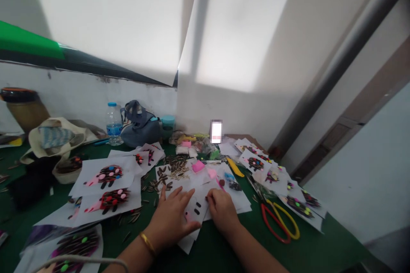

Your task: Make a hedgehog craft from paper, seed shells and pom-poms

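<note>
My left hand [174, 213] lies with its fingers spread on a sheet of white paper [200, 203], holding it down. On that sheet are small black oval pieces [197, 209] and a bit of pink, partly covered by the hand. My right hand [222, 211] rests at the sheet's right edge, fingers pinched together; a small dark bit may show at the fingertips, too small to name. Beyond the hands lie striped sunflower seeds [162, 175], pale shelled kernels [180, 170], pink clay [198, 166], a brown clay ball [221, 183] and blue clay [229, 176].
Scissors with red and yellow handles [276, 222] and a yellow utility knife [235, 167] lie to the right. Hedgehog pictures on paper are spread at left [107, 175] and right [297, 205]. A water bottle [113, 124], blue bag [141, 125] and cloth bag [53, 140] stand behind.
</note>
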A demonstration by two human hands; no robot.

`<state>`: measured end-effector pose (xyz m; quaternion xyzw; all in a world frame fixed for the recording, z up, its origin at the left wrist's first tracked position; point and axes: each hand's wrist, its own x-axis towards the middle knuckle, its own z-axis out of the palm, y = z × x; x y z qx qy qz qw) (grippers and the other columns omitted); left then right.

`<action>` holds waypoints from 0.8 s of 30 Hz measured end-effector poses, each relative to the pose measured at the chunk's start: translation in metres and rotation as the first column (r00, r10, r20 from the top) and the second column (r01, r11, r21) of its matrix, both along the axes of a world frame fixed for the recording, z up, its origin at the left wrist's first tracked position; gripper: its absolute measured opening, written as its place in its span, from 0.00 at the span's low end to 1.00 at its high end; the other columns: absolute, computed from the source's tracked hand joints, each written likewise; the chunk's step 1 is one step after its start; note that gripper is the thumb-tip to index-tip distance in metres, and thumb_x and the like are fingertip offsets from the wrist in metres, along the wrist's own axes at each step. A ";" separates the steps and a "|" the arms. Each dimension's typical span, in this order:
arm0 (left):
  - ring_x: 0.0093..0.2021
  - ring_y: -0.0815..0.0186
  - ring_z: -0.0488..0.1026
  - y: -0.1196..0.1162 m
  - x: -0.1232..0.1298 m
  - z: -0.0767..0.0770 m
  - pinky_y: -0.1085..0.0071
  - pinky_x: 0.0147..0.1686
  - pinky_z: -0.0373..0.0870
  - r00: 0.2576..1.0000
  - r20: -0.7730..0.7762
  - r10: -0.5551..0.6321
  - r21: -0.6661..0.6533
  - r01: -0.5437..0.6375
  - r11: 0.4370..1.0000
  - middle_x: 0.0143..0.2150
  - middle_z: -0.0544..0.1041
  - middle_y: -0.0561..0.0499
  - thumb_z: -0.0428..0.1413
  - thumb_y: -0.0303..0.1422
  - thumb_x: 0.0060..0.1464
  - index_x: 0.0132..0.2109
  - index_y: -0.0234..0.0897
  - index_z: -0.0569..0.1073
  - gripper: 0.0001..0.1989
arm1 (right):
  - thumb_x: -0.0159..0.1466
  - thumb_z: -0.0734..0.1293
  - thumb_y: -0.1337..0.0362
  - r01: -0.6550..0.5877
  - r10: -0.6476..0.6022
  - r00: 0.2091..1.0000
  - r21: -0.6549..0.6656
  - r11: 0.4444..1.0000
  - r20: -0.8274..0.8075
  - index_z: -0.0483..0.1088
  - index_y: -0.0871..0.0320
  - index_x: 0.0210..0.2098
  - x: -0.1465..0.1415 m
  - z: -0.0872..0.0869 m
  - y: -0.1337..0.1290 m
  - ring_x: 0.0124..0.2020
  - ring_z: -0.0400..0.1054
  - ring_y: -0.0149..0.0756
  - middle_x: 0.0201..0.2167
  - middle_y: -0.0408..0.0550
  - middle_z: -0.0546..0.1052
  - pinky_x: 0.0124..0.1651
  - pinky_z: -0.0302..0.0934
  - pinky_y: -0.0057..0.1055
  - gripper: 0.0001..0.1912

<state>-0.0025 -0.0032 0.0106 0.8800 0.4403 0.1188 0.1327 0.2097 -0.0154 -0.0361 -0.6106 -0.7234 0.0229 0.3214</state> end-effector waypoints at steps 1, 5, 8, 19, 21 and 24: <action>0.66 0.45 0.52 -0.001 0.001 0.000 0.39 0.62 0.22 1.000 -0.020 -0.006 0.003 0.006 1.000 0.62 0.67 0.44 0.57 0.57 0.42 0.66 0.47 0.55 0.46 | 0.63 0.58 0.70 0.001 -0.001 1.000 0.007 1.000 0.003 0.66 0.57 0.32 0.000 0.000 0.000 0.34 0.66 0.37 0.28 0.46 0.72 0.42 0.54 0.32 0.07; 0.68 0.43 0.47 -0.004 0.005 0.002 0.38 0.60 0.18 0.995 -0.099 -0.030 -0.020 0.028 0.999 0.65 0.63 0.42 0.61 0.58 0.34 0.67 0.49 0.52 0.54 | 0.64 0.58 0.69 0.006 -0.006 1.000 0.023 1.000 -0.006 0.66 0.57 0.32 -0.001 0.001 -0.001 0.33 0.66 0.37 0.28 0.45 0.72 0.41 0.53 0.32 0.07; 0.69 0.43 0.43 -0.004 0.006 0.002 0.37 0.59 0.16 0.990 -0.135 -0.051 -0.045 0.045 0.998 0.67 0.59 0.42 0.62 0.57 0.32 0.67 0.51 0.50 0.56 | 0.65 0.57 0.70 -0.015 0.016 0.999 0.034 0.999 -0.035 0.66 0.57 0.33 -0.001 0.001 -0.001 0.36 0.67 0.37 0.31 0.46 0.74 0.43 0.53 0.32 0.08; 0.69 0.45 0.42 -0.002 0.000 0.000 0.37 0.59 0.16 0.990 -0.110 -0.084 -0.017 0.083 0.996 0.67 0.60 0.45 0.63 0.51 0.35 0.67 0.53 0.49 0.53 | 0.65 0.58 0.72 0.019 -0.020 0.998 0.020 1.000 0.056 0.68 0.57 0.34 0.000 0.005 -0.004 0.36 0.69 0.36 0.31 0.44 0.76 0.45 0.50 0.33 0.09; 0.69 0.44 0.42 -0.003 0.001 0.000 0.37 0.59 0.15 0.990 -0.094 -0.100 -0.018 0.099 0.995 0.66 0.60 0.46 0.64 0.51 0.35 0.67 0.53 0.49 0.54 | 0.65 0.58 0.72 0.049 -0.051 0.995 0.021 0.999 0.085 0.68 0.57 0.34 0.003 0.004 -0.005 0.36 0.68 0.36 0.30 0.45 0.75 0.44 0.49 0.34 0.08; 0.69 0.44 0.43 -0.004 0.003 -0.002 0.38 0.59 0.14 0.988 -0.081 -0.132 -0.019 0.131 0.991 0.67 0.60 0.46 0.64 0.51 0.33 0.67 0.52 0.48 0.56 | 0.64 0.59 0.71 0.092 -0.094 0.988 0.021 0.996 0.121 0.68 0.57 0.34 0.005 0.003 -0.006 0.35 0.68 0.37 0.29 0.45 0.75 0.43 0.48 0.34 0.08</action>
